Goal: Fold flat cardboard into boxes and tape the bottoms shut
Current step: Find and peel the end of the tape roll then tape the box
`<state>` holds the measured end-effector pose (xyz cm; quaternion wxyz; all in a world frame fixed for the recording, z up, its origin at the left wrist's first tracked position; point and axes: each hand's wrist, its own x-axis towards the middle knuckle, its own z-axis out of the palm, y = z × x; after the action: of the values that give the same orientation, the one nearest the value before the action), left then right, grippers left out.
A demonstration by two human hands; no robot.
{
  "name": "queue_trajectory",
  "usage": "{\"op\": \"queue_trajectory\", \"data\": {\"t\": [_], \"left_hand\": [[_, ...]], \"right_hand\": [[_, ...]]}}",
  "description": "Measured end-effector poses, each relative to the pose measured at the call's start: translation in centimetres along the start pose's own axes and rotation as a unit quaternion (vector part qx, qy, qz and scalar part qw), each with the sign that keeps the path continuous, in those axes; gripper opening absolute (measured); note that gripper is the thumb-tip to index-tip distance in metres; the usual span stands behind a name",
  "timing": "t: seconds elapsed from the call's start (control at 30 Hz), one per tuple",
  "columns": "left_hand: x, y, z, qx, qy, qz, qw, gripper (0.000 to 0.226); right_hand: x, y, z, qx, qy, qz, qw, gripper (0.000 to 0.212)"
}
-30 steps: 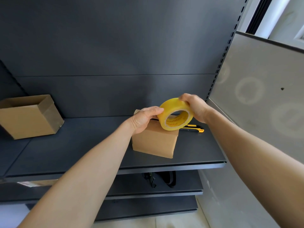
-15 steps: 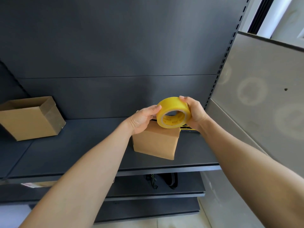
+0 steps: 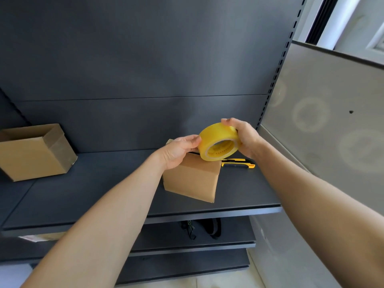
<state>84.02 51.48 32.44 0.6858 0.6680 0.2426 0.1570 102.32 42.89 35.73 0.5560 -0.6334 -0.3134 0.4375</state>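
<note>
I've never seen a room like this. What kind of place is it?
Probably a stockroom or packing corner: dark metal shelving with slotted uprights, two cardboard boxes on the shelf, plus a yellow tape roll and utility knife.

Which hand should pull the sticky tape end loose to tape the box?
Probably the left hand: its fingers pinch at the rim of the yellow tape roll, while the right hand grips the roll above the cardboard box.
</note>
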Motion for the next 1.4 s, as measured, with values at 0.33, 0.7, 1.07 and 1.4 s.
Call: {"op": "queue_trajectory", "data": {"t": [0.33, 0.7, 1.07, 1.4], "left_hand": [[0.3, -0.2, -0.6, -0.003, -0.002, -0.010, 1.000, 0.026], [1.0, 1.4, 0.6, -0.003, 0.074, -0.032, 0.997, 0.032], [0.5, 0.5, -0.2, -0.039, 0.046, 0.001, 0.998, 0.035], [0.7, 1.4, 0.3, -0.048, 0.138, -0.005, 0.989, 0.038]], "right_hand": [[0.2, 4.6, 0.7, 0.323, -0.014, 0.047, 0.945, 0.024], [0.9, -0.1, 1.7, -0.198, 0.025, -0.066, 0.978, 0.042], [0.9, 2.6, 1.5, 0.343, 0.042, 0.096, 0.933, 0.031], [1.4, 2.1, 1.8, -0.021, -0.031, 0.008, 0.999, 0.042]]}}
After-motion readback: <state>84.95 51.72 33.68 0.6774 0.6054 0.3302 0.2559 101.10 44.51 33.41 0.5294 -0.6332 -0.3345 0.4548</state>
